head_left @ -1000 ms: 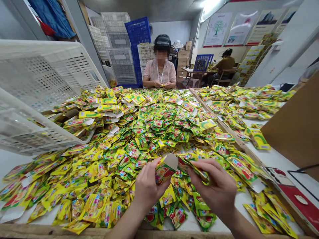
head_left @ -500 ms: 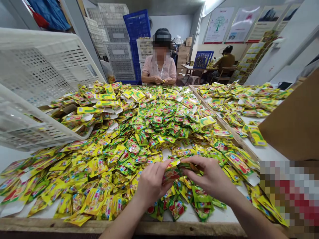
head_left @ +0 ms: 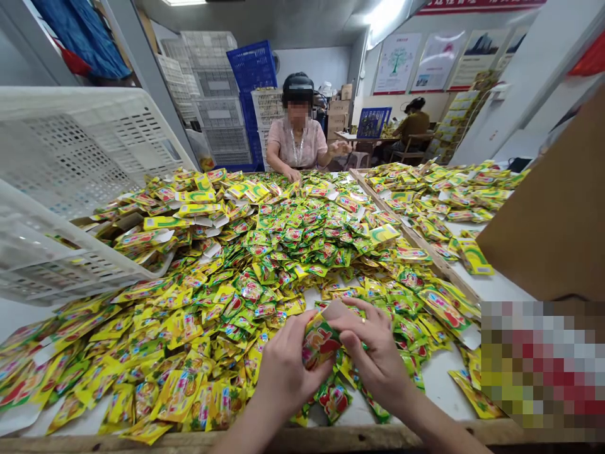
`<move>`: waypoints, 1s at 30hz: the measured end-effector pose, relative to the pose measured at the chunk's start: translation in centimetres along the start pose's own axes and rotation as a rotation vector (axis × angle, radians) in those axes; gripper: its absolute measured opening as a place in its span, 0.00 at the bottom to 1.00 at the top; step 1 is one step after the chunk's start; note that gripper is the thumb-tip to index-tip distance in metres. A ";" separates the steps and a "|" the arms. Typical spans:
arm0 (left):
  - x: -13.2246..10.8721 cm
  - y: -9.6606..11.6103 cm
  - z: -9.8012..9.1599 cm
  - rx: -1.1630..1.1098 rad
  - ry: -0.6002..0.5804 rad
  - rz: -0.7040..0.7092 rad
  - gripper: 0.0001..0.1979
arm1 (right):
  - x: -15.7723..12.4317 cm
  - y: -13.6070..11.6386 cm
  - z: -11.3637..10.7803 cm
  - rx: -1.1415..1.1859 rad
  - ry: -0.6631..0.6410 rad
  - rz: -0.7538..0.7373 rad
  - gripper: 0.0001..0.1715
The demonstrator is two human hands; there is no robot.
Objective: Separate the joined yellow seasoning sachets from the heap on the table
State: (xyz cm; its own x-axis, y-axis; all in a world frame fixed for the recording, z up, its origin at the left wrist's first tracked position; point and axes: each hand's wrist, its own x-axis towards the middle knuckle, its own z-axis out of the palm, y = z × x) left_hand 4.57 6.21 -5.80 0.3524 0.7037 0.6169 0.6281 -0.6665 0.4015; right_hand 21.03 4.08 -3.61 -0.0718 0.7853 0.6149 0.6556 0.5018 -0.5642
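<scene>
My left hand (head_left: 288,356) is closed around a small printed box (head_left: 319,343), yellow and green with a red melon picture. The box stands tilted, and its white end flap (head_left: 336,310) sticks up at the top. My right hand (head_left: 371,347) is at the flap end, its thumb and bent fingers gripping there; a ring shows on one finger. Whatever is inside the box is hidden. Small green and yellow sachets (head_left: 333,398) lie beneath and around both hands on the white tabletop.
A white plastic crate (head_left: 161,157) lies tipped at the left, with flat boxes spilling out. A wooden strip (head_left: 416,243) divides the table. A brown cardboard carton (head_left: 543,221) stands at the right. Across the table sits a co-worker (head_left: 297,139); another person (head_left: 413,129) sits farther back.
My right hand has moved from holding sachets at the box opening to closing on the flap end. The box has turned more upright. The co-worker's hands have moved apart, one reaching to the pile.
</scene>
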 end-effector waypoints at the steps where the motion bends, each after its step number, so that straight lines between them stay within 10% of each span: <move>1: -0.1 0.2 -0.1 -0.014 -0.022 -0.018 0.22 | 0.0 -0.2 -0.3 0.046 -0.097 0.027 0.12; 7: -0.4 0.8 -0.1 -0.027 0.003 0.011 0.22 | 0.5 -0.5 -0.5 0.310 -0.258 0.325 0.16; 12: -0.6 0.9 0.0 -0.360 -0.012 -0.372 0.28 | 0.1 0.3 0.1 0.511 -0.104 0.609 0.19; 23: -1.8 1.7 0.8 -0.498 0.038 -0.463 0.17 | -1.0 0.1 -0.9 0.808 -0.409 0.617 0.21; 30: -2.1 2.2 1.3 -0.605 0.115 -0.571 0.14 | -1.4 -0.5 0.2 0.758 -0.223 0.646 0.19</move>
State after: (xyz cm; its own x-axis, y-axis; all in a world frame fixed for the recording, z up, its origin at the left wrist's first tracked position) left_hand 6.09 3.61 -7.09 -0.0006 0.9655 0.2604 0.1964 -0.2552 0.9467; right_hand 20.61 2.82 -4.31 -0.0617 0.9981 -0.0033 -0.0241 -0.0048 -0.9997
